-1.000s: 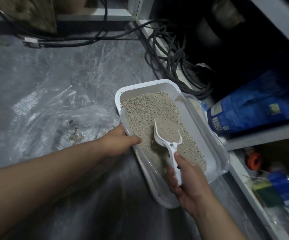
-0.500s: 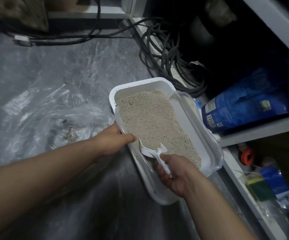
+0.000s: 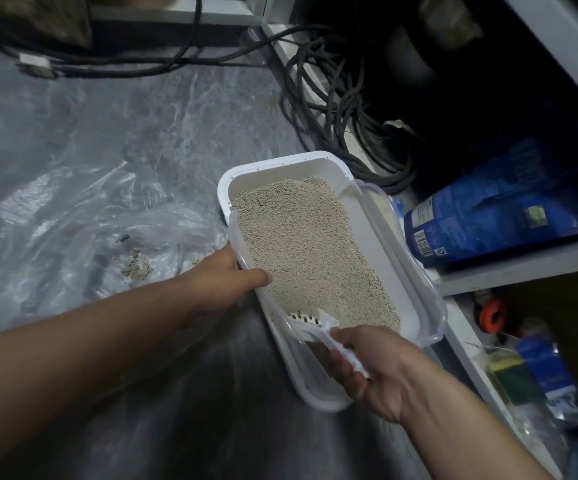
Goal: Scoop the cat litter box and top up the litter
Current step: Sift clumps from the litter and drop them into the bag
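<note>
A white litter box [image 3: 282, 165] with a clear plastic rim stands on the grey floor, filled with beige litter [image 3: 306, 247]. My left hand [image 3: 225, 277] grips the box's left rim, thumb over the edge. My right hand [image 3: 372, 370] holds the handle of a white slotted scoop [image 3: 310, 322], whose head is dug into the litter at the near end of the box. A blue bag [image 3: 498, 213] lies on the low shelf to the right.
A clear plastic bag [image 3: 83, 230] with scooped clumps [image 3: 137, 266] lies on the floor left of the box. Coiled black cables [image 3: 336, 109] sit behind the box. Grey shelving [image 3: 522, 268] runs along the right with bottles and an orange item below.
The scoop has come back from the middle of the litter to the near end of the box and turned over, head down into the litter. My left hand has stayed on the rim.
</note>
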A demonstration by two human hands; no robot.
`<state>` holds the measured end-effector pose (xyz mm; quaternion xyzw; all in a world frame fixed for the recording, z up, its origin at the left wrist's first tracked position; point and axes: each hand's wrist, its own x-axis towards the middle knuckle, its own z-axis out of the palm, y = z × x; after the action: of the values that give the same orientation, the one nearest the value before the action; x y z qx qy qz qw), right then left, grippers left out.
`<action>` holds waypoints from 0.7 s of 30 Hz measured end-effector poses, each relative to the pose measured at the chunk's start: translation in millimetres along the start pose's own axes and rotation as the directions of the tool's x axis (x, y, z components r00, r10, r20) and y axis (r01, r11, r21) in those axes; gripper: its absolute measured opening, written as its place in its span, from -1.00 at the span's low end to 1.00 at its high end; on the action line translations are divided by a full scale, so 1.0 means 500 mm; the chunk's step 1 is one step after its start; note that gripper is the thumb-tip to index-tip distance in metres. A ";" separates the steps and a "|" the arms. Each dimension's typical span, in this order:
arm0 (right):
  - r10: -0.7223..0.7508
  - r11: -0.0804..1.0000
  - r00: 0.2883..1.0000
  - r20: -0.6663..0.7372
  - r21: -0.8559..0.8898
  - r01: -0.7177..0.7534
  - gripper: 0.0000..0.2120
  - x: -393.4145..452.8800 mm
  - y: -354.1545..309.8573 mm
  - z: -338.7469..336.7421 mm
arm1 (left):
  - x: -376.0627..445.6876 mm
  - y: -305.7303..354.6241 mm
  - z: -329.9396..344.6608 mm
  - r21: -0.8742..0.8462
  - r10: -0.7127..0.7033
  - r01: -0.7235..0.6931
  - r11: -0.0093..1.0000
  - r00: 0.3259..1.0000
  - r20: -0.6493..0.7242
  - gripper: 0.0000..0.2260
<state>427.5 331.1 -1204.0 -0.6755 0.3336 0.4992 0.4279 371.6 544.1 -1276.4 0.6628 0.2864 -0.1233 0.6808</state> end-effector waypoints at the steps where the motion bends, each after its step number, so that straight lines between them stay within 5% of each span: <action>1: 0.008 1.000 1.000 0.005 0.013 -0.008 -0.86 0.013 -0.002 0.008 | -0.001 0.001 0.001 0.003 0.010 -0.010 1.000 1.000 0.001 -0.65; 12: -0.051 0.978 0.999 -0.014 0.201 0.052 -0.74 0.124 -0.063 0.067 | -0.002 -0.004 0.007 -0.023 0.033 -0.034 0.999 0.999 -0.024 -0.67; 21: -0.204 0.976 0.978 -0.041 0.063 0.207 -0.69 0.153 -0.124 0.087 | -0.004 -0.006 0.002 -0.012 0.021 -0.022 1.000 0.999 -0.027 -0.61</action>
<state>486.6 394.3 -1268.2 -0.7000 0.2858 0.4292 0.4940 368.9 542.4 -1277.8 0.6634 0.2890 -0.1054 0.6821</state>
